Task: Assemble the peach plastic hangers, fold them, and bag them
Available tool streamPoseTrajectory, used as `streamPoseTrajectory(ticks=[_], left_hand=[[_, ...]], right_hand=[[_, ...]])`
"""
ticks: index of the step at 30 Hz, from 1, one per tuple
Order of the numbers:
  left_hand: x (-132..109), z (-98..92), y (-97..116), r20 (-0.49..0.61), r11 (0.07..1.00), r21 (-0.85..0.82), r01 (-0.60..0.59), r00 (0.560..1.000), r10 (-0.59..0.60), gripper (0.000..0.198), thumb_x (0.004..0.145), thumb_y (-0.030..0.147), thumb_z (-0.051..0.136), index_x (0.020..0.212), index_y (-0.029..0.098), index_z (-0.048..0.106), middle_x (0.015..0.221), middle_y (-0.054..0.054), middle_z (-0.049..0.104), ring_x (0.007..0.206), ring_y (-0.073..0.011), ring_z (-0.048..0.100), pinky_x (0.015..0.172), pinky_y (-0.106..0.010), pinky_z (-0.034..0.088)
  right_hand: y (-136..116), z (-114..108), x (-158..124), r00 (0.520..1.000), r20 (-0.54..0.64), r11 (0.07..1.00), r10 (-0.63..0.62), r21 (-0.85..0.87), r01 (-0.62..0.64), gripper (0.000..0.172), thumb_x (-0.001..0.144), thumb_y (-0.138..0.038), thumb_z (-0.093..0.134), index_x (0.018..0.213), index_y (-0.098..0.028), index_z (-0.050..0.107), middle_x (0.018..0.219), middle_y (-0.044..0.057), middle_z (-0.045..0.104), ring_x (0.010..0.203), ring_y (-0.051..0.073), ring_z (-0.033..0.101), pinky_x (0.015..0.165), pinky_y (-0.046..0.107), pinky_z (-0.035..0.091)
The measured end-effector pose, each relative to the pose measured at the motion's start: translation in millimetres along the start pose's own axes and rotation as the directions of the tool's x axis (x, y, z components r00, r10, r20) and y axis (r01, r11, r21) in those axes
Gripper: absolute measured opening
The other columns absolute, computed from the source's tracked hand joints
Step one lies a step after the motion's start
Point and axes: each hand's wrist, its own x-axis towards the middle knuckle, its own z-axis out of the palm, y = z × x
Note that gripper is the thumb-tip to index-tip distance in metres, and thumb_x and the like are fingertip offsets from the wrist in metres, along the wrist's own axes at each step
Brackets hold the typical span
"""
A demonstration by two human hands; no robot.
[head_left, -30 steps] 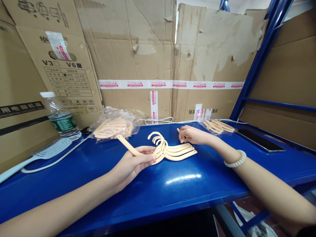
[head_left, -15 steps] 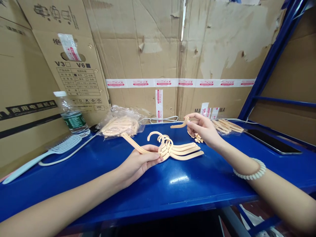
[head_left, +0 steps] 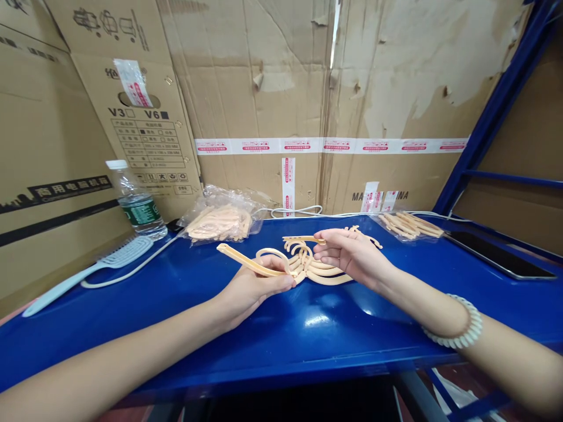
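My left hand point(head_left: 253, 287) pinches a beige plastic hanger assembly point(head_left: 281, 266) at its hub, one long arm pointing up and left, several hooks curling above the blue table point(head_left: 272, 334). My right hand point(head_left: 352, 255) is closed on a single beige hanger piece point(head_left: 303, 239), held level just above the hooks of the assembly. The fanned arms of the assembly lie under my right palm, partly hidden. A bead bracelet point(head_left: 460, 328) sits on my right wrist.
A clear bag of beige parts point(head_left: 220, 221) lies at the back left; more bagged beige pieces point(head_left: 409, 225) at the back right. A water bottle point(head_left: 138, 202), a pale comb point(head_left: 101, 266), a white cable point(head_left: 294, 211) and a dark phone point(head_left: 501, 255) are there too. Cardboard walls stand behind.
My right hand lifted a single beige piece from the back right pile and brought it left, over the assembly's hooks. My left hand kept its hold, tilting the assembly slightly lower.
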Motion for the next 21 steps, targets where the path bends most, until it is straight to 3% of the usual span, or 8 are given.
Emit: streamPoseTrajectory(ticks=[10,15,18,21], left_hand=[[0,-0.3,0,0.022,0.998,0.053,-0.014,1.0,0.013,0.027,0.061,0.023,0.086,0.079,0.015,0.067,0.086,-0.004,0.069,0.086,-0.0172,0.063,0.083,-0.029,0.047],[1,-0.6,-2,0.079,0.994,0.081,-0.069,0.995,0.062,0.021,0.064,0.019,0.084,0.078,0.016,0.068,0.084,-0.005,0.07,0.091,-0.0207,0.065,0.092,-0.036,0.046],[2,-0.4,-2,0.113,0.996,0.056,-0.072,0.991,0.066,0.019,0.064,0.016,0.083,0.075,0.016,0.067,0.095,-0.008,0.071,0.108,-0.0257,0.061,0.1,-0.04,0.042],[2,-0.1,-2,0.11,0.994,0.084,-0.07,0.992,0.061,0.018,0.063,0.016,0.083,0.073,0.016,0.067,0.09,-0.008,0.071,0.109,-0.0275,0.061,0.098,-0.041,0.043]], right_hand=[[4,2,-3,0.995,0.101,1.0,0.011,-0.008,-0.01,0.031,0.067,-0.022,0.083,0.082,-0.02,0.056,0.078,0.001,0.073,0.068,0.011,0.068,0.07,0.023,0.055],[8,5,-5,0.972,0.192,0.99,0.137,-0.056,-0.129,0.046,0.069,-0.02,0.081,0.111,-0.019,0.062,0.087,0.005,0.074,0.079,0.013,0.07,0.079,0.026,0.055],[12,7,-6,0.951,0.251,0.983,0.18,-0.07,-0.167,0.033,0.071,-0.021,0.08,0.101,-0.014,0.066,0.088,0.005,0.073,0.077,0.012,0.069,0.077,0.024,0.055],[13,9,-7,0.93,0.317,0.983,0.184,-0.078,-0.167,0.026,0.073,-0.022,0.079,0.093,-0.013,0.065,0.086,0.005,0.071,0.079,0.013,0.068,0.077,0.025,0.055]])
